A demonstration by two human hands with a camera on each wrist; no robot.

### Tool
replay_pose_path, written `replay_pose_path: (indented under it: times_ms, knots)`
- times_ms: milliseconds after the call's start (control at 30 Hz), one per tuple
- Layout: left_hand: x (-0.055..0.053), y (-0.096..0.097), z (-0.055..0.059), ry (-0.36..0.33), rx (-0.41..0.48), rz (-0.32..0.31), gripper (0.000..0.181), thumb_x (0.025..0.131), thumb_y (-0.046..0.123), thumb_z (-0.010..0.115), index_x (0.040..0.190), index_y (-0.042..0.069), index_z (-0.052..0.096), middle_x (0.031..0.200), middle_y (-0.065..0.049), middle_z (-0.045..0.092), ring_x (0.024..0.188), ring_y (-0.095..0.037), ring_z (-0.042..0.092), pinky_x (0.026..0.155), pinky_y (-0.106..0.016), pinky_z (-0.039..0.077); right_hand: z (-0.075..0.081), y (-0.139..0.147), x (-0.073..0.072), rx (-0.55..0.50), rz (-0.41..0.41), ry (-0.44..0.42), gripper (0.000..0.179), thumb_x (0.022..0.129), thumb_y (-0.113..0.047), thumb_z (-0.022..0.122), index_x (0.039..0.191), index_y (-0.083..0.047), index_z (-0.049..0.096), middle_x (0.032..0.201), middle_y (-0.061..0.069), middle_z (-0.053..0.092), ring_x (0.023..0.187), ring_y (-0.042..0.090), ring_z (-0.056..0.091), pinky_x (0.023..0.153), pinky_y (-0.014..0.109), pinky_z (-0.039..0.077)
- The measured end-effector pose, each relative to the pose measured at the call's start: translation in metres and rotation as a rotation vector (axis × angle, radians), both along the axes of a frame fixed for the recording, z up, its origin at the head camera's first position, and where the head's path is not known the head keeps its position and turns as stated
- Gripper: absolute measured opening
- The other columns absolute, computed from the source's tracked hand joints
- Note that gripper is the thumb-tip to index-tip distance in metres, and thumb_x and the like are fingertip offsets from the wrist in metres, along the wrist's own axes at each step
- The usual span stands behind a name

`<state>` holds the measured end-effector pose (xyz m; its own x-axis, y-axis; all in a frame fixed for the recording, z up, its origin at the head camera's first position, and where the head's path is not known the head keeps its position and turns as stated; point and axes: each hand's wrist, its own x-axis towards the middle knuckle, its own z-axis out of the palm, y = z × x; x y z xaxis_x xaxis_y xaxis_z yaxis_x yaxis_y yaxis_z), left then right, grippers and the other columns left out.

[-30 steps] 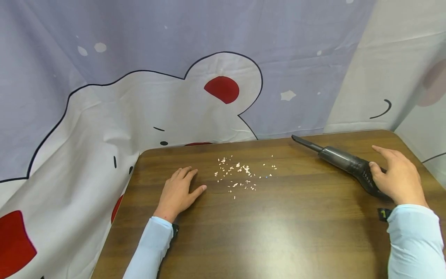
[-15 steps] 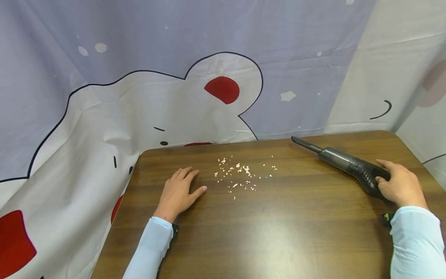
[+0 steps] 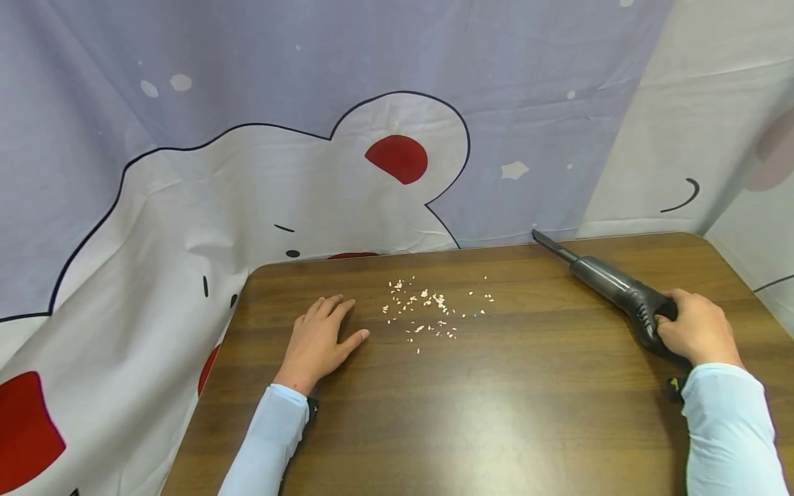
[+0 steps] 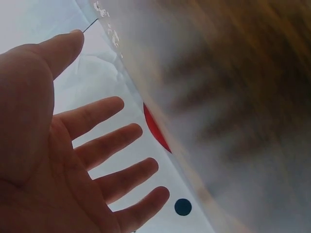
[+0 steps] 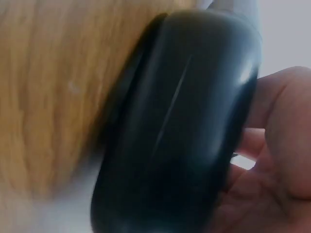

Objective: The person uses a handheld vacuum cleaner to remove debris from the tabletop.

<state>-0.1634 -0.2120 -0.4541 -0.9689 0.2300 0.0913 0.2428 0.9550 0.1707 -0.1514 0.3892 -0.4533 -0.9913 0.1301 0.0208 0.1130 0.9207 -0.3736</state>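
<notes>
At the right of the table my right hand [image 3: 701,327] grips the handle of a black handheld vacuum cleaner [image 3: 611,282]. Its narrow nozzle points to the back left, and the tip overlaps the table's back edge in the head view. Close up in the right wrist view, the vacuum's dark body [image 5: 177,121] hides part of the curled fingers [image 5: 252,143]. My left hand [image 3: 319,341] is at the left of the table, fingers spread and holding nothing. Small white grains [image 3: 428,303] lie scattered to the right of it, with a tiny blue speck [image 3: 475,315] among them.
The brown wooden table [image 3: 496,413] has rounded back corners. Behind it and along its left side hangs a printed curtain [image 3: 298,186], close to the table edge.
My right hand has closed round the vacuum's handle. The vacuum has shifted slightly, its nozzle tip now farther right and higher in view. The left hand stays in place.
</notes>
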Motion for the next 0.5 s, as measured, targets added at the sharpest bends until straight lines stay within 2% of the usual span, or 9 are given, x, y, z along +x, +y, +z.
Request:
replay_pose_path:
  times_ms: [233,333,500]
  knots:
    - [0.000,0.000,-0.001,0.000,-0.002,0.003,0.074,0.089,0.064,0.053,0.147,0.018,0.046,0.149,-0.010,0.038,0.138,-0.038,0.028,0.104,-0.064,0.029,0.003,-0.001,0.000,-0.009,0.036,-0.102,0.048,0.087,-0.020,0.060,0.119,0.015,0.051,0.105,0.040,0.054,0.088,0.053,0.050,0.067,0.059,0.043]
    - [0.000,0.000,-0.002,0.002,-0.002,-0.003,0.074,0.090,0.063,0.053,0.146,0.017,0.046,0.149,-0.010,0.039,0.138,-0.038,0.028,0.104,-0.064,0.029,0.009,-0.002,0.001,-0.016,0.070,-0.141,0.041,0.087,-0.020,0.059,0.111,0.012,0.056,0.096,0.034,0.058,0.081,0.045,0.052,0.063,0.053,0.044]
    - [0.000,0.000,-0.001,0.009,-0.001,-0.002,0.074,0.090,0.064,0.053,0.146,0.017,0.046,0.149,-0.010,0.039,0.137,-0.038,0.028,0.105,-0.063,0.029,0.024,-0.009,0.004,-0.043,0.091,-0.253,0.039,0.088,-0.021,0.056,0.108,0.012,0.055,0.089,0.027,0.056,0.076,0.037,0.052,0.058,0.042,0.044]
